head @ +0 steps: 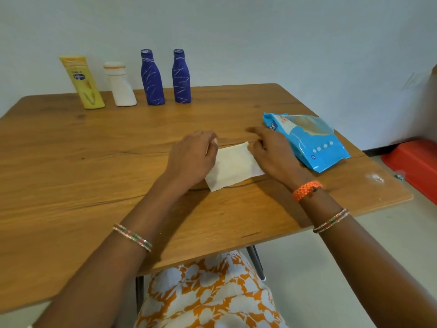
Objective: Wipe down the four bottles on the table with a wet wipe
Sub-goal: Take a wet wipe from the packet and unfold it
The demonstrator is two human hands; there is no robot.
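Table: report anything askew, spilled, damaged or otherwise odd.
Little stands out. The table has a small whitish smudge near its right edge, possibly a scuff or residue; I cannot tell which. The four bottles stand upright in a row, the wipe lies flat between both hands, and the wipes pack lies beside it.

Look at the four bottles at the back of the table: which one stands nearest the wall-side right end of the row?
The right-hand blue bottle; the other blue bottle, white and yellow stand left of it.

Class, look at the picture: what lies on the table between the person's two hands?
In the head view, a white wet wipe lies flat between the left hand and right hand.
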